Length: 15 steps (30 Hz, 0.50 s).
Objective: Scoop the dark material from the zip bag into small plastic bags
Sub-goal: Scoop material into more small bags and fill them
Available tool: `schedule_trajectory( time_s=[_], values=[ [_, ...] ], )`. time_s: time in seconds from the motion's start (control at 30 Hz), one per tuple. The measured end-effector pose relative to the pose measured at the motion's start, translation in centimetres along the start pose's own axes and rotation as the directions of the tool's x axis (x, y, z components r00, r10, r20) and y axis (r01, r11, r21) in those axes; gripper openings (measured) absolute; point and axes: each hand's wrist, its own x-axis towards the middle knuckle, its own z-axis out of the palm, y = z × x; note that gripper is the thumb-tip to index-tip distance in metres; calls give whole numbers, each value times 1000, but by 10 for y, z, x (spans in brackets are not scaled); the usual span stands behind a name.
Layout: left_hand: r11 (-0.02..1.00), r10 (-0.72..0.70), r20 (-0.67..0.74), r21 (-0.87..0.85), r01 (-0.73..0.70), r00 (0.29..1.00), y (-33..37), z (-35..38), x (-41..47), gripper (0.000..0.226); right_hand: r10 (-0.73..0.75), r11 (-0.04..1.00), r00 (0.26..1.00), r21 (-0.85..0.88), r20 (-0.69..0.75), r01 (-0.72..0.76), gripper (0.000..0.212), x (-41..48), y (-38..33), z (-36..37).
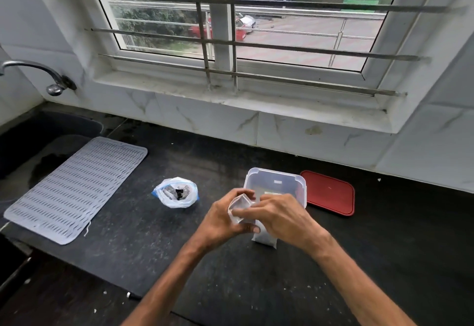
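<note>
A zip bag [176, 193] with a blue seal stands open on the black counter, dark material showing at its bottom. To its right, both hands hold a small clear plastic bag [239, 206] above the counter. My left hand [222, 220] grips the bag's left side with the thumb under it. My right hand [278, 216] pinches the bag's right edge, and the mouth gapes open between them. More clear plastic [265, 239] hangs below the hands.
A clear plastic container [275, 180] stands just behind my hands, its red lid [329, 195] flat on the counter to the right. A grey ribbed drying mat [77, 187] lies at the left beside the sink. A tap [38, 71] juts from the left wall.
</note>
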Motion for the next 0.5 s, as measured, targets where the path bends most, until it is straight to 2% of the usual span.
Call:
schedule_trajectory(
  time_s=[0.1,0.13,0.2,0.27,0.4,0.5],
  values=[
    [999,35,-81,-7,-35,996,-1,10,-7,50,83,996,987,27,136,-87,57,-8,-4,-3],
    [999,35,-114,3,-35,993,-2,14,-8,46,119,988,978,74,172,-133,52,-10,-7,-3],
    [998,24,-165,54,-15,986,-3,20,-10,40,165,959,959,190,228,-210,27,-10,-15,-6],
    [993,39,-202,117,-16,979,-6,26,-11,38,187,941,944,227,274,-252,20,-7,-26,-6],
    [993,68,-285,114,-37,956,-10,25,-15,38,188,968,937,107,293,-228,29,-4,-35,-3],
    [990,89,-285,126,-55,954,-14,20,-20,34,204,967,924,78,324,-241,25,3,-40,-4]
  ],
)
